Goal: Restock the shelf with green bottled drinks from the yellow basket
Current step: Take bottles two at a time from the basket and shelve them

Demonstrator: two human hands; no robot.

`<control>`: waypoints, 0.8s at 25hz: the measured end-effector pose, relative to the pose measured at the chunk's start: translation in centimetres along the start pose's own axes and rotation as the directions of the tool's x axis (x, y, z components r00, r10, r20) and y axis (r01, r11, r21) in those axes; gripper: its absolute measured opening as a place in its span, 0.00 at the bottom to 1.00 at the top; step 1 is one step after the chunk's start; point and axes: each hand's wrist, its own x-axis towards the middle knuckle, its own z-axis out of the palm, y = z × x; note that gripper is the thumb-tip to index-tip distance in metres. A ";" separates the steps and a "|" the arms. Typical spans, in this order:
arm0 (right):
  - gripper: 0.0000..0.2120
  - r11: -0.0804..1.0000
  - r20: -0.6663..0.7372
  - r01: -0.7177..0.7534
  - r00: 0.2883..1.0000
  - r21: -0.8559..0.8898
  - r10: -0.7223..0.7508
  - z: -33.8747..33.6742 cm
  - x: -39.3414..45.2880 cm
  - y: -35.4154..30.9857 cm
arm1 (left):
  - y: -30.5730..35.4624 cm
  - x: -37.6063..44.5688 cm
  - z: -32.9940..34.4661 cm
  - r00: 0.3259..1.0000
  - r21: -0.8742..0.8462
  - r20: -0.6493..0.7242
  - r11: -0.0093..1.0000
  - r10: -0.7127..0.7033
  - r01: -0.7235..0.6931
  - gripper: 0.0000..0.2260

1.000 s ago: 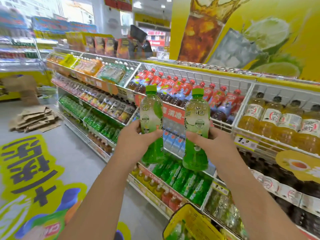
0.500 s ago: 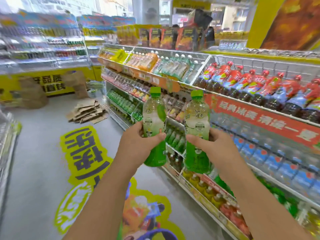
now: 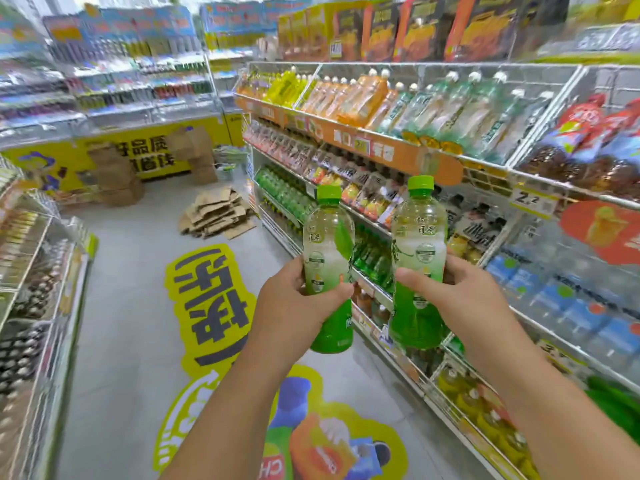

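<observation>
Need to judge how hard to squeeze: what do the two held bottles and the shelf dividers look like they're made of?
Left bottle and right bottle: apparently thin clear plastic, glossy, since the liquid shows through; printed film labels, matte green plastic caps. Shelf dividers: seemingly white-coated metal wire, seen as thin grid lines, though blurred.

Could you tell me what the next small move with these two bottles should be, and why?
Probably carry them forward along the aisle to the row of green bottles on the right-hand shelving. The left hand holds one green-capped bottle and the right hand holds another, both upright, neither yet at a shelf.
</observation>
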 end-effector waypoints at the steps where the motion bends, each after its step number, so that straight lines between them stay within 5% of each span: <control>1: 0.09 1.000 -0.001 -0.009 1.000 0.008 0.009 0.5 2.1 0.0 | -0.2 2.1 0.1 1.000 0.003 0.005 1.000 -0.007 0.007 0.13; 6: 0.09 0.999 -0.052 -0.034 0.998 0.018 0.035 2.0 10.8 0.1 | -1.4 12.2 1.6 0.998 -0.029 0.056 0.999 -0.028 0.029 0.14; 12: 0.09 0.995 -0.219 -0.091 0.971 0.031 0.096 4.4 19.7 3.5 | -5.5 25.6 4.7 0.962 -0.064 0.272 0.997 -0.022 0.040 0.13; 20: 0.10 0.972 -0.556 -0.202 0.797 0.121 0.235 11.3 30.2 9.4 | -13.8 44.3 8.6 0.807 0.002 0.590 1.000 -0.010 0.011 0.16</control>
